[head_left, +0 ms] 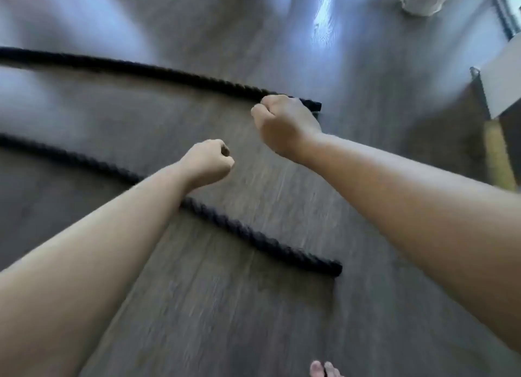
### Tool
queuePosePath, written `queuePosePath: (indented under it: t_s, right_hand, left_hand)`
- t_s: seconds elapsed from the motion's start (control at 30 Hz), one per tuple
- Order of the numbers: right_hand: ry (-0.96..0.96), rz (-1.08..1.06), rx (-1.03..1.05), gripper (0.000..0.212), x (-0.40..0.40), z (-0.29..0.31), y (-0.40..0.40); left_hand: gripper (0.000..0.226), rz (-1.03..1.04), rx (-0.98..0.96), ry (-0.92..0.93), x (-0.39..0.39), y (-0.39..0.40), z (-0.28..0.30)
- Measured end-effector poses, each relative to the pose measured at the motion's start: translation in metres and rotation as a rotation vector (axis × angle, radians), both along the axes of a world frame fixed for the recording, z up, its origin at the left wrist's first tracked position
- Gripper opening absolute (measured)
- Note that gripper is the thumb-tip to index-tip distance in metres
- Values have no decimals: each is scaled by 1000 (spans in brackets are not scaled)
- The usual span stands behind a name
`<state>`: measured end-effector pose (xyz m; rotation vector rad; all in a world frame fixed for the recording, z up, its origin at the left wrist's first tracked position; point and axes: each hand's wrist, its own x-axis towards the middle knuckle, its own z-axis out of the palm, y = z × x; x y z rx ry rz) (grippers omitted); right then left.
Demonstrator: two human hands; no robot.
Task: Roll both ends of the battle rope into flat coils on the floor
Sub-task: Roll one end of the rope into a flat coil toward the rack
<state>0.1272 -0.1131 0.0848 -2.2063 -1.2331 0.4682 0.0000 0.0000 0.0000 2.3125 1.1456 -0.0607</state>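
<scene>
Grey wood-plank floor [225,306], blurred, one black battle rope [146,69] laid uncoiled in two strands, left hand [207,162] curled into an empty fist between the strands, right hand [284,122] fisted over the far strand's end, grasp unclear, white furniture [501,86] right of the rope.

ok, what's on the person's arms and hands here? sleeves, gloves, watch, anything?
Nothing visible. Both forearms are bare as far as the frame shows, with no sleeves in view. The left hand and right hand wear no gloves; no watch, bands or rings show. The picture is motion-blurred, so fine detail could be missed.
</scene>
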Motion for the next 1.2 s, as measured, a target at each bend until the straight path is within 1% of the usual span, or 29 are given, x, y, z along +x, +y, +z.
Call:
queuePosePath:
  t_s: [0.03, 0.1, 0.13, 0.2, 0.27, 0.33, 0.4, 0.47, 0.53, 0.57, 0.63, 0.67, 0.73, 0.77, 0.8, 0.9, 0.93, 0.97, 1.03, 1.07, 1.1, 1.17, 1.2]
  right_hand:
    - [-7, 3, -27, 30, 0, -16, -4]
    - [-28, -37, -108, 29, 5, -51, -11]
    - [8, -75, -170, 28, 5, -71, -17]
    - [85, -165, -292, 27, 4, -111, -31]
    - [191, -263, -431, 30, 2, -151, -51]
    - [300, -333, -570, 30, -3, -192, -79]
    - [360, -435, -683, 33, -9, -231, -111]
    - [426, -585, -772, 49, -15, -261, -139]
    - [530, -716, -822, 67, -21, -283, -158]
    - [605, -789, -804, 73, -23, -291, -163]
    - [738, -946, -688, 79, -25, -303, -162]
    - [741, -995, -630, 84, -24, -307, -158]
    - [647, -1031, -593, 94, -23, -315, -144]
    - [582, -1008, -616, 97, -25, -317, -136]
    - [515, -962, -649, 96, -26, -317, -129]
    - [316, -726, -750, 85, -32, -319, -116]
    - [243, -622, -771, 78, -33, -319, -113]
    - [167, -491, -794, 70, -36, -317, -108]
    - [20, -167, -824, 58, -51, -313, -94]
    - [-49, -13, -817, 56, -61, -312, -87]
    - [-109, 127, -801, 57, -72, -311, -80]
    - [-204, 348, -769, 60, -92, -312, -69]
    - [-246, 430, -761, 62, -100, -313, -65]
  left_hand:
    - [40, -58, -21, 70, 4, -6, -23]
    - [64, -188, -22, 231, 10, -19, -71]
    - [77, -244, -43, 335, 9, -30, -94]
    - [97, -350, -33, 474, 8, -46, -138]
    - [105, -427, 22, 585, 1, -59, -176]
    - [104, -466, 94, 651, -8, -75, -203]
    - [96, -467, 209, 635, -12, -86, -218]
    - [79, -460, 317, 579, -11, -92, -225]
    - [59, -494, 355, 556, -10, -95, -227]
    - [52, -543, 371, 562, -11, -97, -226]
    - [46, -641, 389, 586, -14, -101, -227]
    - [46, -683, 388, 585, -17, -105, -227]
    - [49, -741, 331, 574, -28, -114, -228]
    - [46, -761, 297, 574, -34, -119, -227]
    - [39, -782, 272, 581, -42, -122, -231]
    - [12, -902, 291, 490, -73, -125, -233]
    - [17, -915, 341, 438, -83, -124, -236]
    - [27, -937, 373, 386, -93, -124, -241]
    - [35, -929, 397, 336, -119, -121, -250]
    - [43, -870, 360, 318, -131, -117, -251]
    - [64, -787, 295, 292, -140, -115, -249]
    - [123, -587, 275, 260, -153, -110, -244]
    - [144, -510, 268, 298, -157, -107, -239]
